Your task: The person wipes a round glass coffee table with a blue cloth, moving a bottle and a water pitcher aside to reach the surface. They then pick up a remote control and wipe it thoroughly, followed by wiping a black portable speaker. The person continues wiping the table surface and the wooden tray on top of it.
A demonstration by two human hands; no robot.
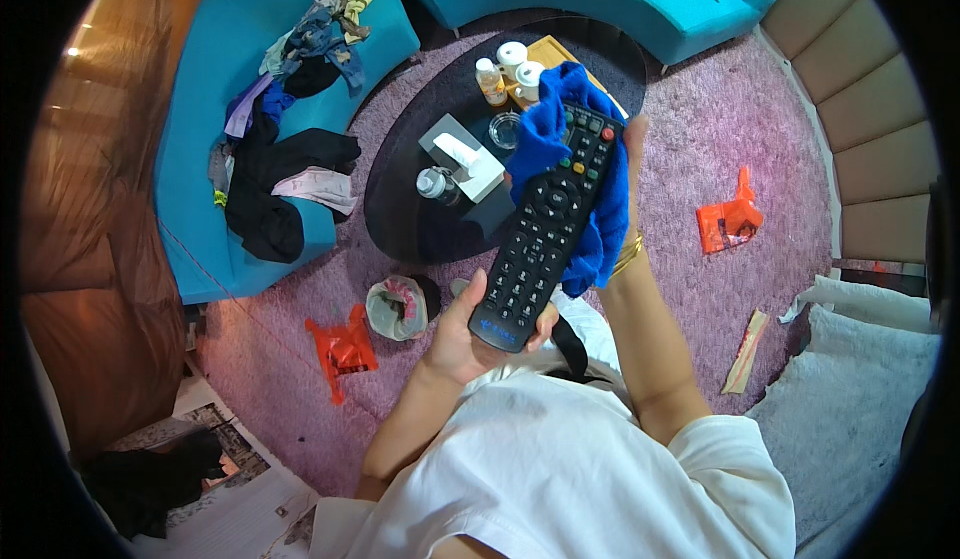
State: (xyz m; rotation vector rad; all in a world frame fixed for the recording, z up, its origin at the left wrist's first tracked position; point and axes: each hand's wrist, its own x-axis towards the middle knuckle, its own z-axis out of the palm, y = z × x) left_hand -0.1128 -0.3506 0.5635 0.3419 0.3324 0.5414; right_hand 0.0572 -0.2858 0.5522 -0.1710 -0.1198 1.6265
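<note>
A black remote control (545, 224) with many buttons is held up close in front of me, tilted with its top end toward the right. My left hand (468, 337) grips its lower end, thumb on one side and fingertips on the other. Behind the upper part is a bright blue cloth (600, 244), which wraps partly around the remote's top left edge. My right hand (634, 159) holds the cloth against the remote's upper right side; most of its fingers are hidden behind the cloth and remote.
A dark oval table (400, 199) holds a tissue box (485, 174), bottles, a glass ashtray (505, 130) and white lidded cups. Clothes lie on the blue sofa (195, 159). Red plastic bags (343, 347) and a lined bin (396, 309) are on the purple carpet.
</note>
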